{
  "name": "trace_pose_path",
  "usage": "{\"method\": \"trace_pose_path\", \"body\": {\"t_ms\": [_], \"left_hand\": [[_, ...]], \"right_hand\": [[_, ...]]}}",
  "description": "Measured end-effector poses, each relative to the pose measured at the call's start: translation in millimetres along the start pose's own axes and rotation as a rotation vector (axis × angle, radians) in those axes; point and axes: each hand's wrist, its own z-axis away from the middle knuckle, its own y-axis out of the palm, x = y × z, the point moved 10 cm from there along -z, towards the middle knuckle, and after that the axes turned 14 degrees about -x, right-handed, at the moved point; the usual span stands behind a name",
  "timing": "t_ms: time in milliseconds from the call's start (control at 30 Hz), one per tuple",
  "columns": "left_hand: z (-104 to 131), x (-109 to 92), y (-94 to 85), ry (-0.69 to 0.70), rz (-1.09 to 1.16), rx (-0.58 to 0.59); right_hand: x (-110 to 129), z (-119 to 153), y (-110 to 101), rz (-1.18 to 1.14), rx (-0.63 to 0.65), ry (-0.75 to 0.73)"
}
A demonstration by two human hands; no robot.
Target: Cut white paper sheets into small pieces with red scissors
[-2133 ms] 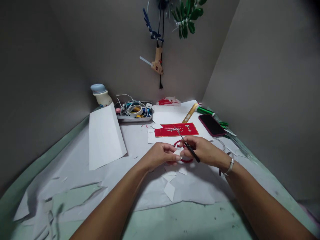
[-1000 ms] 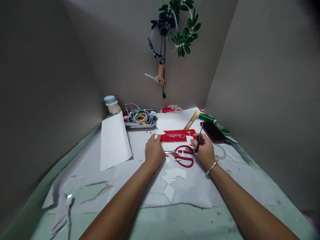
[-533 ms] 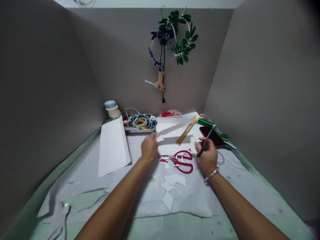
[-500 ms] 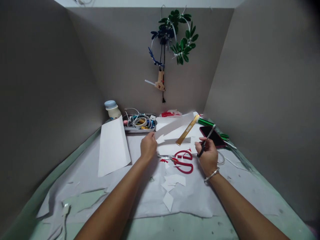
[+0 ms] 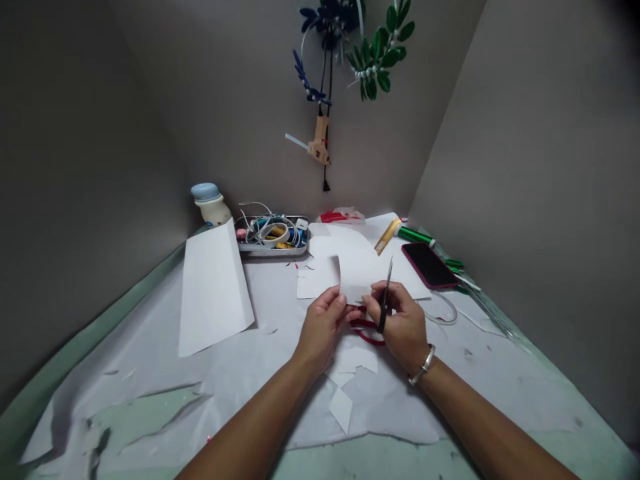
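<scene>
My left hand (image 5: pixel 325 323) pinches the lower left edge of a white sheet of paper (image 5: pixel 356 270), which stands up and curls slightly. My right hand (image 5: pixel 400 323) grips small black-handled scissors (image 5: pixel 383 317), blades pointing up, while its thumb and fingertips also touch the paper's lower right edge. Beneath both hands lie red-handled scissors (image 5: pixel 369 336), partly hidden. White paper scraps (image 5: pixel 342 408) are strewn just in front of them on the white covering sheet.
Left stands a folded white sheet (image 5: pixel 213 293), near a blue-lidded jar (image 5: pixel 213 205). A metal tray (image 5: pixel 273 252) holds tape and cords. On the right lie a phone (image 5: pixel 429 265), a green roll (image 5: pixel 415 235) and a gold strip (image 5: pixel 387 237). A glue gun (image 5: pixel 319 143) hangs on the back wall.
My hands have come together over the red-handled scissors, bringing the paper nearer and upright. The gold strip now shows only in part behind the paper. The view has tilted down.
</scene>
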Motion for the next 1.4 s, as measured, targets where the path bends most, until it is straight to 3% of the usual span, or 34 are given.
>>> {"method": "trace_pose_path", "body": {"t_ms": [200, 367, 533, 767, 933, 1000, 1133, 1200, 1300, 1400], "left_hand": [[1, 1, -1.8, -0.023, -0.010, 0.007], [-2, 1, -12.9, -0.005, -0.103, -0.082], [-4, -11, -22.3, 0.064, -0.088, -0.175], [-4, -12, -23.8, 0.090, -0.094, -0.188], [-8, -17, -28.7, 0.145, -0.112, -0.207], [-8, -19, -30.4, 0.169, -0.119, -0.218], [-6, -22, -26.0, 0.189, -0.126, -0.193], [-4, -20, -20.7, 0.178, -0.113, -0.155], [-2, -14, -14.3, 0.128, -0.081, -0.102], [-1, -9, -12.2, 0.089, -0.073, -0.083]], "right_hand": [[-6, 2, 8, 0.083, 0.065, -0.011], [4, 6, 10, 0.144, 0.083, -0.125], [6, 8, 6, 0.103, 0.043, -0.084], [1, 6, -3, 0.054, -0.052, -0.014], [8, 2, -19, -0.019, -0.197, -0.019], [0, -2, -22, -0.093, -0.215, 0.053], [-33, -4, -2, -0.302, -0.076, 0.384], [-39, 2, 12, -0.417, 0.029, 0.497], [-33, 12, 27, -0.490, 0.159, 0.524], [-30, 18, 31, -0.469, 0.182, 0.518]]}}
